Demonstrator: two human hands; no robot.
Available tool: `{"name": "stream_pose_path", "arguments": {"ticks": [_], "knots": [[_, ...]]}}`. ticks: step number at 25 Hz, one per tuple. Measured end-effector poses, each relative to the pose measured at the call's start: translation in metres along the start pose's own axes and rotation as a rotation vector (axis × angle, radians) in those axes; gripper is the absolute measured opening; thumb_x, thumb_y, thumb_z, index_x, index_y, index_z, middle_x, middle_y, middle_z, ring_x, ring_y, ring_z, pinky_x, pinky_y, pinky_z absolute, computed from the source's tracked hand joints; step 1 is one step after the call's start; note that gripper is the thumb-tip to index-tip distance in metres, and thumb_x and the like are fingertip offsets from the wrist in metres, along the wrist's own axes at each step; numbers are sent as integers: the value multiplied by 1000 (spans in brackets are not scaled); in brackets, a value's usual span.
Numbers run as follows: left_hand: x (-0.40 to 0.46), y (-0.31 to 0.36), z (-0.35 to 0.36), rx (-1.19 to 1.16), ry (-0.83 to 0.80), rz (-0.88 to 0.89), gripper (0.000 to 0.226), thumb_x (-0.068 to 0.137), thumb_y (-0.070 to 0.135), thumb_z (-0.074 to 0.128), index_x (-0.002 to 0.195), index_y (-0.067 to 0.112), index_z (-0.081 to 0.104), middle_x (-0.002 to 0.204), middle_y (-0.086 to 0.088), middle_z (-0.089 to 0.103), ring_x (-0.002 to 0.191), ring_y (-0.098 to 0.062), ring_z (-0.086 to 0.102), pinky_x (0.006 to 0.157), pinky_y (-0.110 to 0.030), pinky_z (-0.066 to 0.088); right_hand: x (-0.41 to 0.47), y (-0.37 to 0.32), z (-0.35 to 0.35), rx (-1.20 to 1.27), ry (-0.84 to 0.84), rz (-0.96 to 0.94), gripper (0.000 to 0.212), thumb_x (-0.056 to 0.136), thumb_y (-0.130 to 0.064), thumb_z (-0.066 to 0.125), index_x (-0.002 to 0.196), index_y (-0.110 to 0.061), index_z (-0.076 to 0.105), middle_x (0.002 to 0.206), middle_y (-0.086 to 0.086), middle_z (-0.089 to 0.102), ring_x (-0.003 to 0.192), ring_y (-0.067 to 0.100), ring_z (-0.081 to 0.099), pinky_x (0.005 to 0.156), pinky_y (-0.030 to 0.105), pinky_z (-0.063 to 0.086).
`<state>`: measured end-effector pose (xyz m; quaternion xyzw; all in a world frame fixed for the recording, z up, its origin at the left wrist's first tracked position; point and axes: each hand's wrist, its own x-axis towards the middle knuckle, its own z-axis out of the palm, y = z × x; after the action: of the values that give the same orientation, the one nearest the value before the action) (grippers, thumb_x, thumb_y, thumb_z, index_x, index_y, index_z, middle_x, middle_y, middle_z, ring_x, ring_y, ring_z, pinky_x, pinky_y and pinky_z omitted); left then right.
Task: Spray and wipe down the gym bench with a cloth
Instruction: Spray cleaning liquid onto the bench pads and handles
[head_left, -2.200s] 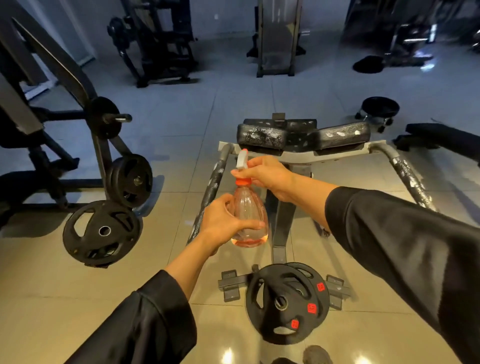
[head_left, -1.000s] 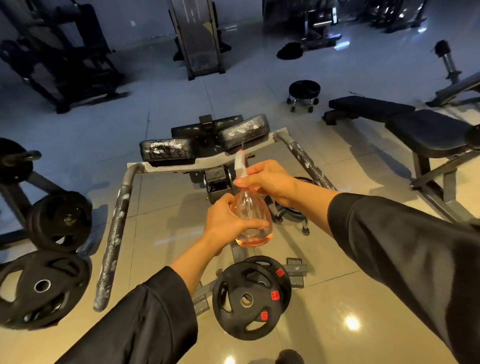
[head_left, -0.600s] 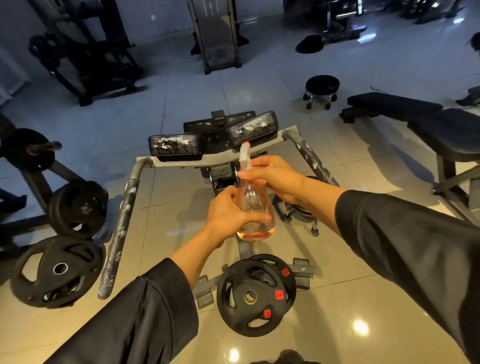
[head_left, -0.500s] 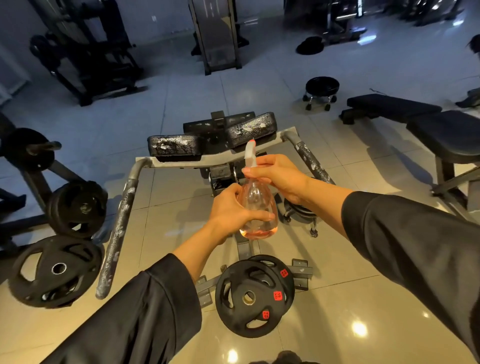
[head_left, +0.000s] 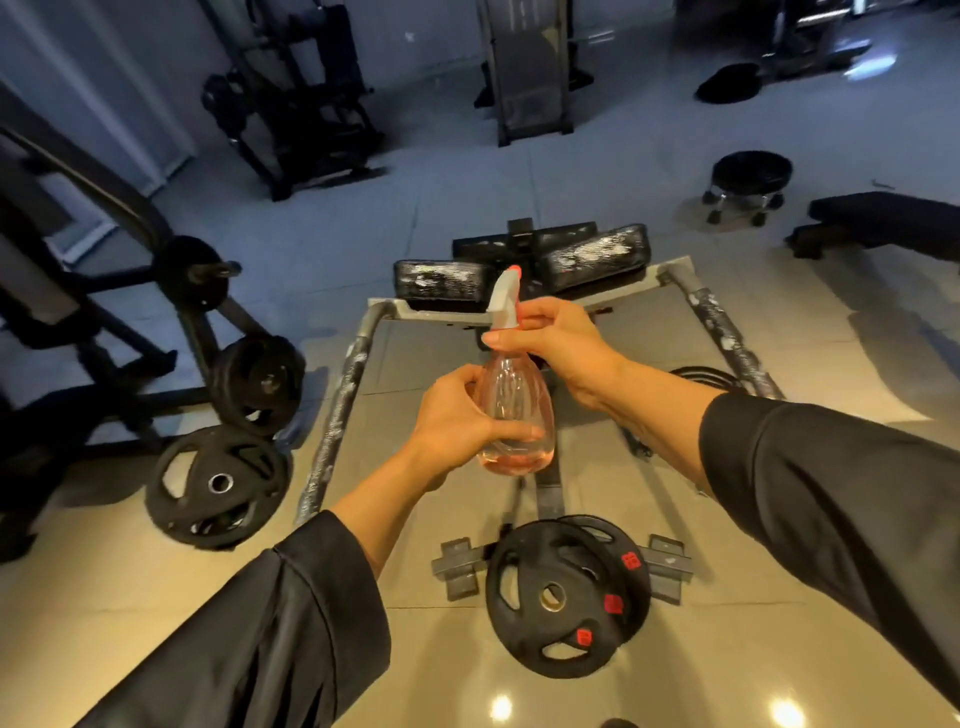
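From the head view, the left hand (head_left: 457, 426) wraps its fingers round the belly of a clear teardrop-shaped plastic spray bottle (head_left: 514, 415) holding a little pink liquid at its base. The right hand (head_left: 556, 343) has its fingers curled round the neck under the white trigger head (head_left: 504, 301). The bottle is held upright in the air over the tiled floor, well short of the two black padded bench rolls (head_left: 519, 267) on the grey metal frame (head_left: 670, 275) beyond.

This looks like the spraying step (the pads already show whitish streaks). The next move probably calls for aiming the orange-tipped nozzle (head_left: 513, 268) at the pads and squeezing.

No cloth is visible anywhere. Whether a finger rests on the trigger is hidden by the right hand. A black weight plate (head_left: 561, 597) lies on the floor near the bottom edge.
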<state>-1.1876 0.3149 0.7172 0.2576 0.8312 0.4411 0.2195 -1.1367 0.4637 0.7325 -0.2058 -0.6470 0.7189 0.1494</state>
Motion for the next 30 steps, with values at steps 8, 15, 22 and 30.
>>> {"name": "stream_pose_path", "arguments": {"ticks": [8,15,22,30], "knots": [[-44,-97,-182,-58,183,46,73,43,32,96,103,19,56,100,0,65,93,-18,64,81,-36,57,19,-7,206,-112,-102,-117,46,66,-20,87,104,-4,67,97,6,71,85,11,67,74,24,55],[-50,-196,-351,-60,169,105,82,37,49,89,110,27,58,105,6,67,99,-12,64,88,-39,55,42,3,401,-141,4,-171,40,64,-33,88,93,-11,71,89,4,73,84,15,70,76,30,57],[24,-224,-408,-132,20,204,72,48,27,94,112,24,61,103,7,68,97,-9,64,83,-23,53,106,4,443,-212,193,-158,47,59,-42,88,90,-11,71,84,3,72,81,14,69,75,30,57],[181,-231,-434,-52,-208,266,71,49,22,93,112,28,62,104,9,69,97,-6,64,83,-22,54,228,23,430,-146,401,-107,53,53,-47,87,89,-13,70,86,2,73,84,16,70,81,36,57]]}}
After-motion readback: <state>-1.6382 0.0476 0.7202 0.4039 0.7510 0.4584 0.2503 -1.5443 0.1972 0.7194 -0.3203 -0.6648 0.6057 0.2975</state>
